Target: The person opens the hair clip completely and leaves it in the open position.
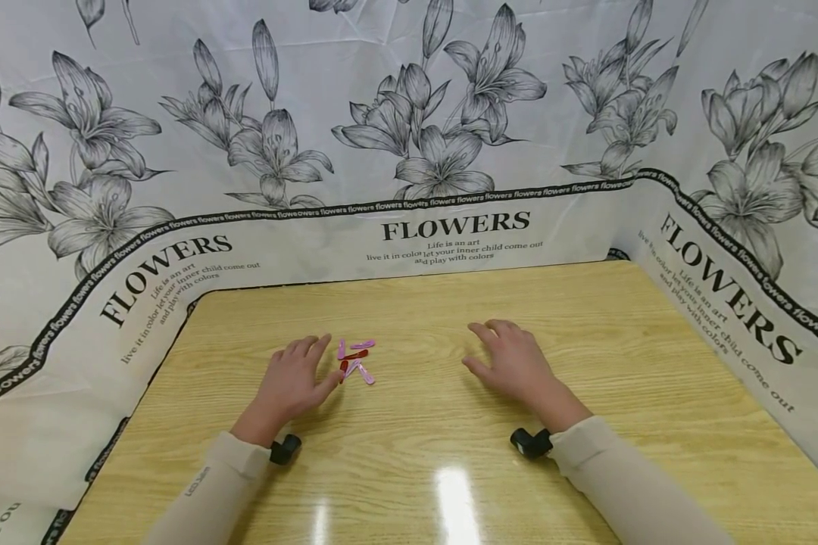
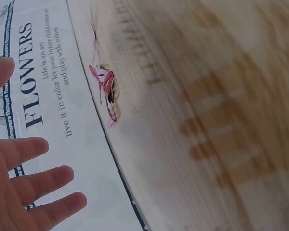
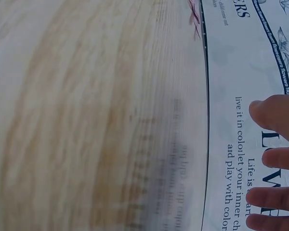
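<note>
A small group of snap hair clips lies on the wooden table, several pink and two red. One pink hair clip is at the back of the group, with a red hair clip just in front of it. Closest to the front is another pink hair clip. My left hand hovers just left of the group, fingers spread; its thumb overlaps the second red hair clip in the head view. To the right, apart from the clips, my right hand holds nothing, its fingers loosely bent.
The wooden table has a glossy top with light reflections near its front. White floral fabric with printed lettering stands along the back and both sides. Each wrist wears a black camera, such as the right wrist camera.
</note>
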A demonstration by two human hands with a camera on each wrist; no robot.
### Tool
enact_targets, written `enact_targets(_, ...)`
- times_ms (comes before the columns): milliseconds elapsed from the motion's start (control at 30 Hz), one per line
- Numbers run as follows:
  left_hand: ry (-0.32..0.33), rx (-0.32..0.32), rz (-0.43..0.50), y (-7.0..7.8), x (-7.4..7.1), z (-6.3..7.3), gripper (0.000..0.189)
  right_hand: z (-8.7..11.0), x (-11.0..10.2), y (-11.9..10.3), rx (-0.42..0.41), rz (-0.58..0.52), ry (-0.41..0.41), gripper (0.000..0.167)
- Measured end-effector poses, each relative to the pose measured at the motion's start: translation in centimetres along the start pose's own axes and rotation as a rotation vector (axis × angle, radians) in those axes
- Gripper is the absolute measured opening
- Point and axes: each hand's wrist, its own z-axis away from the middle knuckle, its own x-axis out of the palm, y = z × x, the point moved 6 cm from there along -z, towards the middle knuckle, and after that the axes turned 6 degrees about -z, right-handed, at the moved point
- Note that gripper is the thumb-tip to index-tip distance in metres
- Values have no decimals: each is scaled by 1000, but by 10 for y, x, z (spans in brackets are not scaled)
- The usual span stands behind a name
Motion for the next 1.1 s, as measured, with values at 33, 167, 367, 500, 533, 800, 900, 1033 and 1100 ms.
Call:
enact_targets(33,-1,1,2,1,0,0,70,0,1,-1,1,-2,-2,60)
enact_targets(167,0,0,-2,4,-1,-1,68,0,2,-6,-6,-1,-6,58)
enact_targets(367,-3,3,-7,8,0,-2,64,-4,7,-16,-18,-10,-3,55)
enact_targets(500,-14,0,-22,9,3,-3,61,-5,11,-26,-30,-31,-6,52)
enact_targets(533,-16,2,-26,10,4,-3,60,-6,12,-28,-33,-33,-9,51)
enact_targets(800,-68,0,-58,15,5,-5,51,-9,23,-43,-47,-51,-29,48)
enact_targets(900,-85,-13,-55,17,5,-6,47,-10,27,-48,-44,-64,-44,47)
enact_targets(1033,-76,-30,-43,20,8,-8,43,-11,33,-54,-47,-75,-51,47)
enact_targets(1100,-70,-36,-39,21,10,-8,41,-12,35,-56,-52,-79,-51,47)
